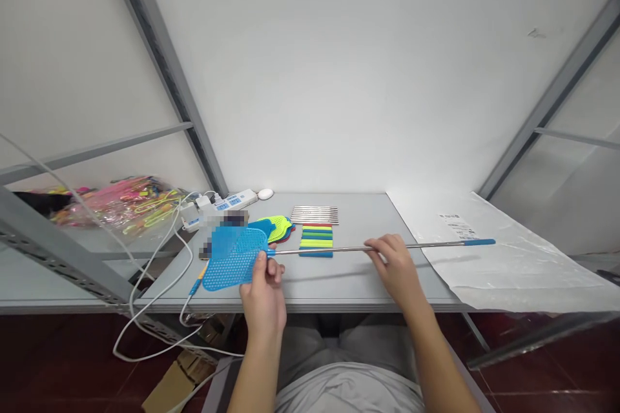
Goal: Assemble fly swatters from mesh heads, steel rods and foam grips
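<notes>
A blue fly swatter [235, 269] with a long thin metal rod and a blue grip [479, 242] stretches sideways above the table. My left hand [264, 293] is closed around the neck where the perforated head meets the rod. Farther along, my right hand [393, 264] pinches the metal rod between thumb and fingers. Behind the rod lies a row of coloured grips [316, 235] in red, green, yellow and blue. Beyond them several metal rods [314, 214] lie side by side. More swatter heads [278, 229], yellow-green, blue and red, are stacked to the left, partly hidden by the blue one.
A power strip [237, 200] with plugs and white cables [130, 316] occupies the table's left edge. Near it is a white oval object [265, 193]. A white plastic sheet [508, 271] covers the right side. Bagged colourful items [130, 203] lie beyond the left frame post.
</notes>
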`<state>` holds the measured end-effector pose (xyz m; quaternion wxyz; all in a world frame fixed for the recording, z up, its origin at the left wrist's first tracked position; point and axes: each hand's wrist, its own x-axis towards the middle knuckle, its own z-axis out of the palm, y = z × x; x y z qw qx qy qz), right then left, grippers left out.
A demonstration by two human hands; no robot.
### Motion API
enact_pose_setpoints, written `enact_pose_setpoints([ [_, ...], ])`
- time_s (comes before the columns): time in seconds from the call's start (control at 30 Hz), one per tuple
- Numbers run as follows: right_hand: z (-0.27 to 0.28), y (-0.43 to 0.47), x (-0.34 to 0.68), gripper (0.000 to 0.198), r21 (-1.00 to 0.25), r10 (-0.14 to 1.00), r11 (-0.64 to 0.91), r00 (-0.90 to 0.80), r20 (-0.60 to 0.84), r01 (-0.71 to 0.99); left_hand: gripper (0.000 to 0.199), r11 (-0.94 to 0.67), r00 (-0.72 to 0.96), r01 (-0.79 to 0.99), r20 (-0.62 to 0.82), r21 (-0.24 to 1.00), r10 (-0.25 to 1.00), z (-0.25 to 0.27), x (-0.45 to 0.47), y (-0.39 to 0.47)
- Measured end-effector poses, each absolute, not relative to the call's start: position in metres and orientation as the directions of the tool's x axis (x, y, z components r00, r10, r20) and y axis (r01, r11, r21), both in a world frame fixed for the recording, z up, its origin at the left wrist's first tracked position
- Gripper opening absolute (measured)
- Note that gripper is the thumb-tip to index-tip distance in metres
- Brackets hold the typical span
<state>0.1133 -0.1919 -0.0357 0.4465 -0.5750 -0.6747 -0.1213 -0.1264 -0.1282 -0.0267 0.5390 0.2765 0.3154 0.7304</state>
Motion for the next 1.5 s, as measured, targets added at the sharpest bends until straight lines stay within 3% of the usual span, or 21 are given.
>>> enact_pose_setpoints([
  [0.2, -0.047, -0.230, 0.147, 0.010, -0.315, 0.659, 0.268, 0.065, 0.749, 0.911, 0.021, -0.227, -0.305, -0.638, 0.029, 0.736, 0.952, -0.027, -0.133, -0.124],
  [0.33, -0.053, -0.247, 0.168, 0.011, -0.238, 0.578, 0.163, 0.103, 0.810, 0.957, 0.021, -0.202, -0.288, -0.672, 0.000, 0.713, 0.958, -0.025, -0.139, -0.122],
  [0.47, -0.058, -0.256, 0.195, 0.010, -0.172, 0.527, 0.062, 0.114, 0.842, 0.983, 0.018, -0.251, -0.377, -0.697, -0.044, 0.671, 0.925, -0.019, -0.161, -0.114],
  [1.03, -0.062, -0.260, 0.203, 0.019, -0.171, 0.510, 0.024, 0.135, 0.849, 0.985, 0.030, -0.325, -0.455, -0.621, 0.010, 0.713, 0.890, -0.026, -0.172, -0.108],
  [1.23, -0.053, -0.250, 0.166, 0.031, -0.142, 0.582, -0.051, 0.145, 0.800, 0.989, 0.034, -0.235, -0.318, -0.602, 0.041, 0.763, 0.947, -0.034, -0.129, -0.127],
  [1.5, -0.043, -0.244, 0.107, 0.031, -0.228, 0.665, -0.069, 0.215, 0.715, 0.971, 0.033, -0.153, -0.131, -0.543, 0.096, 0.825, 0.987, -0.041, -0.079, -0.161],
])
